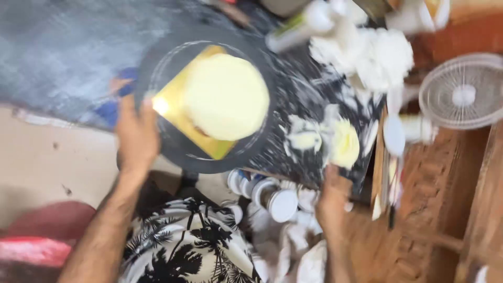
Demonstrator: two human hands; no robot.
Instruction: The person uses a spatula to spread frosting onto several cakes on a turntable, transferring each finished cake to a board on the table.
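Head view: two hands, left (137, 137) open on one turntable (157, 78) bearing one cake (226, 97), right (331, 202) grip unclear.

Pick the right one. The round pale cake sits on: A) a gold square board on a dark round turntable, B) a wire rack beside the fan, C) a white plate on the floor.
A: the cake rests on a gold board atop the dark turntable, whose edge the left hand touches.

White bottle (298, 26), green label, top centre; blurred
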